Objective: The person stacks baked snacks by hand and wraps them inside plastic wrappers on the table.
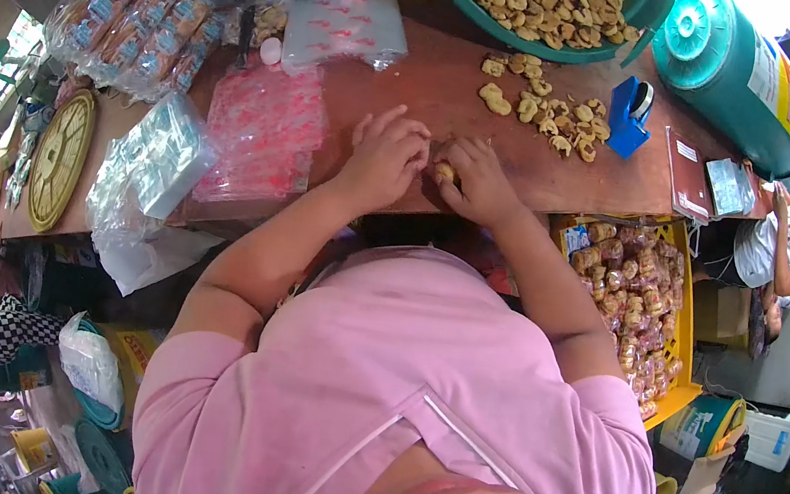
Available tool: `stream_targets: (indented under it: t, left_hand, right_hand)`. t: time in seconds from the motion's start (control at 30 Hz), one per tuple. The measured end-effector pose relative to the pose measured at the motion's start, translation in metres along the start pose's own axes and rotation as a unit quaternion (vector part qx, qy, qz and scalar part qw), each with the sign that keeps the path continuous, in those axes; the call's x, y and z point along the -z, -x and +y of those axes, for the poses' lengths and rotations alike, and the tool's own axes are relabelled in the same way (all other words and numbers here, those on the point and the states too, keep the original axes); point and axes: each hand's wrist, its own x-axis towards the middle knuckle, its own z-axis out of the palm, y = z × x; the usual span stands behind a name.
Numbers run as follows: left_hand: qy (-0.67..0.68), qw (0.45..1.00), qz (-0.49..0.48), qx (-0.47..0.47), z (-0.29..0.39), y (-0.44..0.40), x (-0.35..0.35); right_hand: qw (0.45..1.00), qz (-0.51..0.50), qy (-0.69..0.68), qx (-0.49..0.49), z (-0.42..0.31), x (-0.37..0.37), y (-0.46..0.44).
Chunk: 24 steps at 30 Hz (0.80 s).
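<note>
Desk (575, 186), brown and wide, has a big green tub (515, 42) of cookies (550, 4) at its far side. Loose cookies (527, 110) lie nearer. On the left hand (387, 157), the fingers are bent; I cannot tell if they hold anything. On the right hand (477, 182), they seem to pinch a small cookie (444, 170) by the desk's near edge. Best to press softly, so it does not crack.

Left hand (384, 157) and right hand (475, 181) close together, fingers (415, 147) curled, forearms (303, 216) angled inward
</note>
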Motion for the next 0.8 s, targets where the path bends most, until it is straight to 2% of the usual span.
stream_targets:
  t: [0.07,0.13,0.23,0.33,0.47,0.53,0.6,0.67,0.73,0.8]
  left_hand:
    - [0.002,1.000,0.000,-0.030,-0.008,-0.011,-0.018]
    - [0.034,0.999,-0.011,0.003,-0.014,-0.016,-0.038]
    - [0.043,0.997,-0.060,0.022,-0.018,-0.021,-0.040]
    - [0.009,0.993,-0.113,0.041,-0.016,-0.030,-0.031]
    - [0.006,0.988,-0.139,0.063,-0.015,-0.035,-0.025]
    - [-0.011,0.996,-0.072,0.053,-0.027,-0.037,-0.034]
    - [0.002,0.999,0.017,0.042,-0.031,-0.043,-0.033]
    - [0.047,0.991,0.125,0.028,-0.008,-0.053,0.003]
    - [0.204,0.962,0.182,-0.010,0.055,-0.054,0.075]
    - [0.226,0.945,0.207,-0.111,0.108,-0.034,0.147]
  right_hand:
    - [1.000,0.025,0.000,0.013,0.002,-0.002,-0.002]
    - [0.997,0.069,-0.007,0.032,0.005,-0.007,0.000]
    - [0.998,0.033,-0.047,-0.004,0.005,-0.006,0.002]
    - [0.999,-0.021,-0.025,-0.007,0.001,0.001,-0.001]
    - [1.000,0.005,-0.010,0.028,-0.007,0.007,-0.009]
    - [0.999,0.016,-0.005,0.027,-0.006,0.004,-0.010]
    - [1.000,-0.015,0.009,0.002,-0.007,0.006,-0.007]
    - [1.000,-0.023,0.006,-0.010,-0.008,0.003,-0.007]
    - [1.000,-0.006,-0.011,-0.015,-0.006,0.000,-0.006]
    - [1.000,0.016,0.006,0.015,-0.005,0.002,-0.008]
